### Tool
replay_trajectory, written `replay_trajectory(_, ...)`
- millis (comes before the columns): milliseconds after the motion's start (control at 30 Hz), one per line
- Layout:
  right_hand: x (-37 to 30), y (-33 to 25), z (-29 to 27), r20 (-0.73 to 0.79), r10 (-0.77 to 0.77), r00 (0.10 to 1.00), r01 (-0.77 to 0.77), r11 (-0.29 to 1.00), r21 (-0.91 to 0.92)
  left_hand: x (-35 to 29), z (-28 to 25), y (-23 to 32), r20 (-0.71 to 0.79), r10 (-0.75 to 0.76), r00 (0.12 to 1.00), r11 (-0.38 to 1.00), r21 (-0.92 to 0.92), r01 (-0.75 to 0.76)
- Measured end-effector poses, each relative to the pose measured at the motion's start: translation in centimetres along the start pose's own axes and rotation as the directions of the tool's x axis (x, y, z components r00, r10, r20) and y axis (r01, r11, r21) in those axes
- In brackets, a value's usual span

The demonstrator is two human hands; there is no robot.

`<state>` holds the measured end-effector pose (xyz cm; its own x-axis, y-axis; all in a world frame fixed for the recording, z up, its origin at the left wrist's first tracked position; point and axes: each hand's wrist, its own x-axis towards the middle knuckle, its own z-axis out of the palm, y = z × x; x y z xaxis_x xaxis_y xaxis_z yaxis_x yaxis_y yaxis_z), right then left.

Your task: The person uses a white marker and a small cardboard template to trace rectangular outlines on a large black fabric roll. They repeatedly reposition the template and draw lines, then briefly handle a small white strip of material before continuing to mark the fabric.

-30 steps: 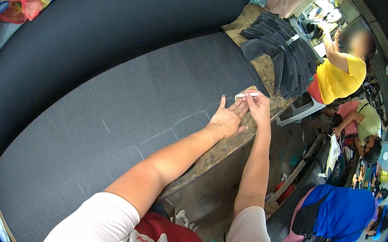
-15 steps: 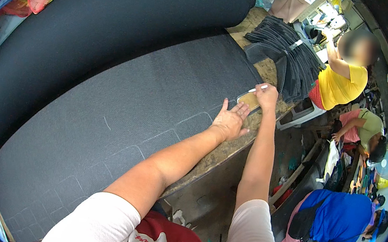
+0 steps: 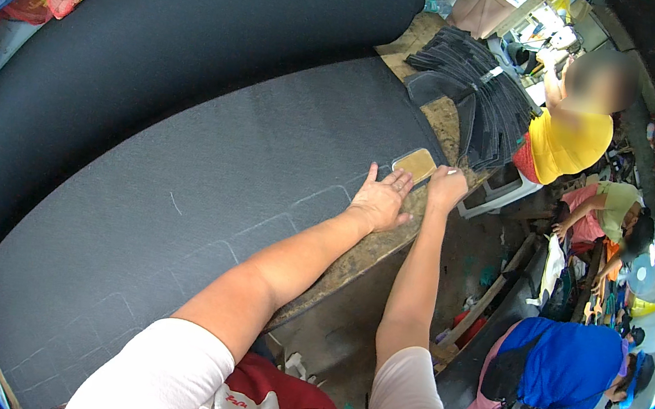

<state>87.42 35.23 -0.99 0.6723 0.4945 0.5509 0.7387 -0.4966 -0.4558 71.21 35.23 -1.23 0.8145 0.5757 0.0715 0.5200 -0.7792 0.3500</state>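
Observation:
My left hand [image 3: 380,201] lies with fingers spread, its fingertips pressing the near left end of a small tan template [image 3: 416,163] with rounded corners. The template rests on dark grey fabric [image 3: 269,147] near the table's edge, with a pale line around it. Closed around a white marking pen [image 3: 453,171], my right hand [image 3: 447,190] is at the template's near right corner; the pen's tip is hidden by the fingers. Pale rounded outlines run along the fabric to the left of my left hand.
A thick black fabric roll [image 3: 182,53] lies along the far side. Cut dark pieces [image 3: 483,93] are piled past the fabric's right end on the wooden table [image 3: 344,269]. To the right are people in yellow [image 3: 571,146], light green [image 3: 615,205] and blue [image 3: 579,370] tops.
My right hand has moved from the template's far right side toward me, down to its near right corner. My left hand keeps holding the template, whose face is now more exposed.

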Motion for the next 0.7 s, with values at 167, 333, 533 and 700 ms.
replay_trajectory(167,-1.9,-1.4,-0.8,0.059,-0.233,0.971,0.235,0.972,-0.016,-0.2,-0.4,0.0,0.006,0.001,1.000,1.000,-0.005,-0.001)
replay_trajectory(333,-6.1,-1.3,-2.4,0.145,-0.098,0.985,0.053,0.957,0.285,-0.1,-0.8,0.0,0.078,0.001,0.997,1.000,0.011,-0.002)
replay_trajectory(533,-8.5,-1.5,-0.5,-0.124,0.075,0.990,0.016,0.796,0.606,-0.9,-2.2,-1.2,0.168,-0.020,0.986,0.999,-0.029,0.025)
replay_trajectory(700,-8.0,-2.4,-1.1,0.050,-0.091,0.995,0.081,0.982,0.170,-8.9,-8.6,-7.9,0.210,-0.092,0.973,0.996,0.013,0.091)
